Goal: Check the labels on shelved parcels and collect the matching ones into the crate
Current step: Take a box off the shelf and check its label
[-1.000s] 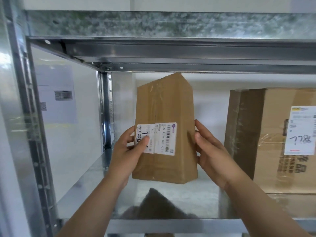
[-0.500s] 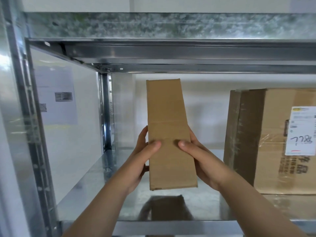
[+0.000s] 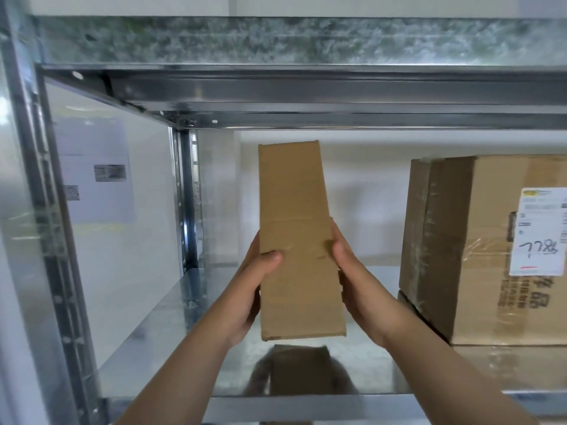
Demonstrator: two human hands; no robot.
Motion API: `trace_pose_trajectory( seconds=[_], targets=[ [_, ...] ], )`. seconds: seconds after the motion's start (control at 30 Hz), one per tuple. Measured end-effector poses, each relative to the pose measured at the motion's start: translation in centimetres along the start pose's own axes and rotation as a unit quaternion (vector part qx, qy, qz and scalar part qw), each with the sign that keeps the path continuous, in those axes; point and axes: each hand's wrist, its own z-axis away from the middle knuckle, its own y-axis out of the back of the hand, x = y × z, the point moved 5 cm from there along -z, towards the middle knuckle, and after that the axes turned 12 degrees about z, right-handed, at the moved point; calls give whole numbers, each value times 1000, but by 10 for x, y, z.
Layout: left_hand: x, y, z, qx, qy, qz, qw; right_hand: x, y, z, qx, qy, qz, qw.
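Note:
A tall narrow cardboard parcel (image 3: 296, 210) is held upright just above the metal shelf (image 3: 171, 338), its plain narrow side facing me. My left hand (image 3: 248, 289) grips its left edge with the thumb across the front. My right hand (image 3: 352, 280) grips its right edge. The label on this parcel is turned out of sight. No crate is in view.
A large cardboard box (image 3: 491, 250) stands on the shelf at the right, with a white label (image 3: 540, 231) handwritten "7786". The upper shelf beam (image 3: 306, 87) runs close overhead. A steel upright (image 3: 46, 240) is at the left, and a paper notice (image 3: 95, 179) hangs on the wall behind it.
The parcel has been turned so its labelled face went from facing me to out of sight, leaving the plain narrow side in front. Both hands shifted their grip lower on its edges.

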Motion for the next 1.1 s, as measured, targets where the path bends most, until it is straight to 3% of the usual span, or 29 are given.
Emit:
trace_pose_trajectory(
  seconds=[0.17,0.33,0.47,0.67,0.87,1.1],
  targets=[
    [-3,22,1,40,30,203,978,11,17,-2,155,-52,-27,986],
    [-3,27,7,49,-23,257,965,2,17,5,114,-49,-74,990],
    [2,30,5,38,-43,183,981,2,18,7,55,-48,-153,985],
    [7,22,6,25,-18,-17,999,4,19,5,70,-12,-122,990],
    [4,20,3,44,-33,-33,998,4,22,3,78,15,-108,991],
    [1,18,4,51,-36,-18,998,7,25,4,76,-18,-81,994]
  ],
)
